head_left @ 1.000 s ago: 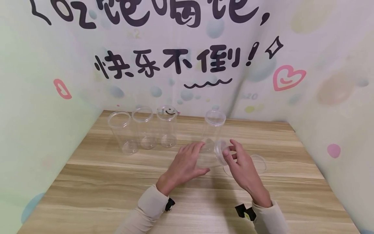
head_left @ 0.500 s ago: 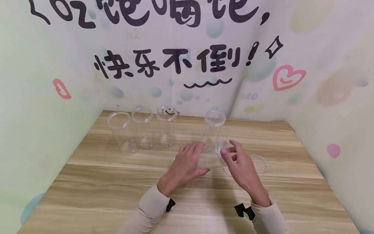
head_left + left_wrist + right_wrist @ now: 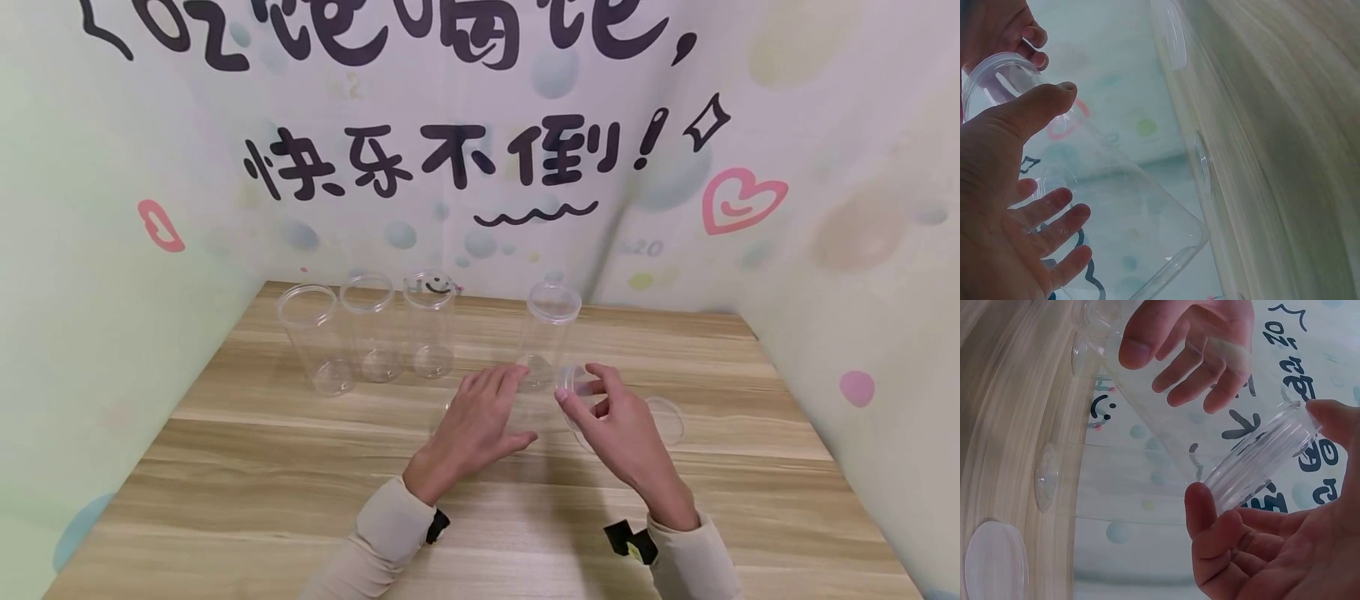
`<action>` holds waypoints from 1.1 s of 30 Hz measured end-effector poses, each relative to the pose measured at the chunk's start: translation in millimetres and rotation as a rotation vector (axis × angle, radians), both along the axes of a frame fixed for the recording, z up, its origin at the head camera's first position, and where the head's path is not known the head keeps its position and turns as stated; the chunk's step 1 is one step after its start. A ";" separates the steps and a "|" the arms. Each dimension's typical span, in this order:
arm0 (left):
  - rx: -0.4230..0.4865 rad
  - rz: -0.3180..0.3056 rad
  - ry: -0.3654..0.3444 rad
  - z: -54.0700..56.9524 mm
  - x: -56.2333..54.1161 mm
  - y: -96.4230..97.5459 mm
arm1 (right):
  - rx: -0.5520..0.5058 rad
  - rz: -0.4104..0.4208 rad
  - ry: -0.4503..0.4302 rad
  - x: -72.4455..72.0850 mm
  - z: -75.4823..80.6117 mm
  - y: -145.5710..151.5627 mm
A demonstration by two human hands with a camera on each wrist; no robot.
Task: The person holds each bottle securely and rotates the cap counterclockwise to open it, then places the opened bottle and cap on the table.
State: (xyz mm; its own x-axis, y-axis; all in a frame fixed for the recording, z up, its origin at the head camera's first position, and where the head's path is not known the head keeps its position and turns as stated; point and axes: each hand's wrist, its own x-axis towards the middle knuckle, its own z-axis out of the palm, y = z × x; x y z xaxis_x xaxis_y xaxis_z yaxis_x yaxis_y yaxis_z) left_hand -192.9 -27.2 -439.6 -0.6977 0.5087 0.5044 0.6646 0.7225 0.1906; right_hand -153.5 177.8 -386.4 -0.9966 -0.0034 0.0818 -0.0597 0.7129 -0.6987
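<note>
**Clear cylindrical plastic jar point(image 3: 536, 408): judged light, slick and easily dented**

Head view: I find the jar lying tilted between my left hand point(image 3: 474, 421) and right hand point(image 3: 618, 421), in front of a lone upright clear plastic jar point(image 3: 549, 333), taken as reference. Three upright clear plastic jars point(image 3: 372, 333) stand left of that reference; a flat round clear plastic disc point(image 3: 667, 419) lies to its right, nearer me, on the brown wood-grain table point(image 3: 300, 517).

Left wrist view: my left thumb and fingers curve round opposite sides of the wall. Whether the base touches the table I cannot tell. The thin wall would likely flex if squeezed hard; I recommend light, spread pressure near the stiffer mouth.

Right wrist view: my right thumb and fingers pinch the clear ribbed plastic cap point(image 3: 1260, 456) by its edges, at the mouth. Its ribs should give better purchase than the smooth wall. Full seating unconfirmed.
</note>
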 end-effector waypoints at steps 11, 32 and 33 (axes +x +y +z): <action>0.008 -0.020 -0.032 -0.8 -0.9 -1.7 | 0.001 0.051 0.025 0.9 -0.2 1.6; 0.019 -0.037 -0.112 0.1 -1.3 -3.6 | 0.009 0.122 0.110 3.2 -0.3 6.9; 0.020 -0.035 -0.115 0.1 -1.3 -3.6 | 0.008 0.122 0.112 3.2 -0.3 6.8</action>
